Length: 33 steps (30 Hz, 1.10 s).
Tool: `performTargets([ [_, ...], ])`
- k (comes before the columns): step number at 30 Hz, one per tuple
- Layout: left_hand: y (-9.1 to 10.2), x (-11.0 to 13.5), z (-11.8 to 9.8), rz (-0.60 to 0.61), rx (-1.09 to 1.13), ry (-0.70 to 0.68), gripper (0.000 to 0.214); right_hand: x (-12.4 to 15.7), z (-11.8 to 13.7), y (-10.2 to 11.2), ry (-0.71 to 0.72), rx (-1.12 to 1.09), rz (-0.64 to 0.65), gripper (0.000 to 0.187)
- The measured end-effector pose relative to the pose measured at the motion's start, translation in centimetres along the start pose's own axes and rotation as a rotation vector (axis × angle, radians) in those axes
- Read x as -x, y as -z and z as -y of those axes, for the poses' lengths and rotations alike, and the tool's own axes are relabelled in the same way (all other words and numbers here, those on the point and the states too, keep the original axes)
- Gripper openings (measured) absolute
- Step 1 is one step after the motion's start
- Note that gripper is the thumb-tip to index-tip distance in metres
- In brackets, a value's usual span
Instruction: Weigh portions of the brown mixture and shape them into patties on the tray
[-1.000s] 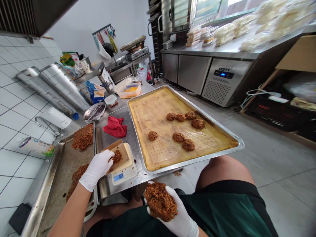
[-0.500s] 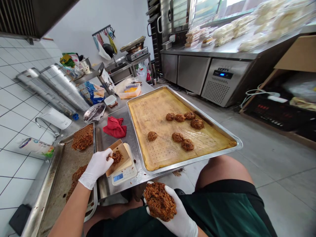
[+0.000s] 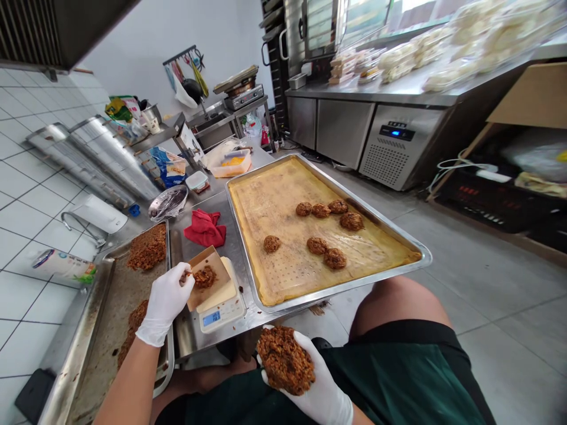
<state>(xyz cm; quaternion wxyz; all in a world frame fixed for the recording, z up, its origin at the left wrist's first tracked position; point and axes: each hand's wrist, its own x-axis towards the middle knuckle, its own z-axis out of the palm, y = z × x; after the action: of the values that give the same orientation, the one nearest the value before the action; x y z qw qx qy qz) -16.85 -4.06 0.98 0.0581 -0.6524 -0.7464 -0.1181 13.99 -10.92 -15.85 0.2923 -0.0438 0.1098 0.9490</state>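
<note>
- We have a coarse, reddish-brown clump (image 3: 286, 360), moist and flecked with darker bits, low in front of us, above our lap.
- Our right hand (image 3: 325, 383), gloved in white, cups it from beside and below.
- Our gloved left hand (image 3: 166, 304) has its fingers bent close together beside a card tray (image 3: 221, 265); we cannot tell whether they pinch a crumb.
- In that card tray sits a small, loose heap (image 3: 205, 277) of similar mixture, all upon a white scale (image 3: 237, 307) with a lit display.
- Our steel table (image 3: 259, 316) carries crumbs, a crumpled red cloth (image 3: 204, 228) and a yellow-lined baking tray (image 3: 261, 195) bearing seven rounded lumps.
- On our left, another metal tray (image 3: 100, 336) holds more mixture beside white wall tiles (image 3: 26, 236).
- Beyond, we see a steel counter (image 3: 345, 97) stacked with packages, over grey flooring (image 3: 505, 283).
</note>
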Motion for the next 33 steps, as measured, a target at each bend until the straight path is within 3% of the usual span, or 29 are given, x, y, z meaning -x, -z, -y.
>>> performTargets([
  [3,0.9,0.0,-0.1,-0.075,0.123,0.024,0.017,0.0,-0.1,0.0,-0.001,-0.001,0.003,0.049],
  [5,2.2,0.5,-1.3,-0.091,0.254,0.054,0.026,-0.1,-0.1,-0.1,0.002,0.004,-0.003,0.049],
  [7,3.5,1.9,-3.7,0.02,0.315,0.034,0.026,-0.1,0.0,-0.3,-0.002,0.006,-0.014,0.048],
  [9,4.0,3.9,-7.0,0.232,0.259,-0.099,0.013,-0.1,0.0,-0.5,0.002,0.005,-0.021,0.047],
  [12,2.4,7.5,-11.8,0.402,0.125,-0.428,0.016,-0.3,-0.1,-0.7,0.027,0.01,-0.015,0.046],
  [15,-1.1,10.3,-14.3,0.339,-0.021,-0.58,0.015,-0.3,-0.3,-0.5,0.023,-0.008,-0.003,0.044],
  [18,-4.0,12.0,-14.1,0.209,-0.083,-0.594,0.022,-0.1,-0.3,-0.5,0.038,-0.041,0.001,0.044],
  [21,-5.0,12.8,-13.0,0.118,-0.058,-0.618,0.036,0.0,-0.1,-0.7,0.016,-0.062,0.007,0.042],
  [24,-4.2,12.6,-12.8,0.173,-0.035,-0.615,0.037,0.0,0.0,-0.9,0.004,-0.054,0.007,0.04],
  [29,-2.3,11.3,-14.3,0.257,0.053,-0.525,0.022,0.1,-0.3,-0.8,0.026,0.008,0.011,0.043],
  [33,-2.5,11.2,-14.8,0.327,0.155,-0.423,0.016,0.2,-0.4,-0.8,0.038,0.06,0.021,0.044],
])
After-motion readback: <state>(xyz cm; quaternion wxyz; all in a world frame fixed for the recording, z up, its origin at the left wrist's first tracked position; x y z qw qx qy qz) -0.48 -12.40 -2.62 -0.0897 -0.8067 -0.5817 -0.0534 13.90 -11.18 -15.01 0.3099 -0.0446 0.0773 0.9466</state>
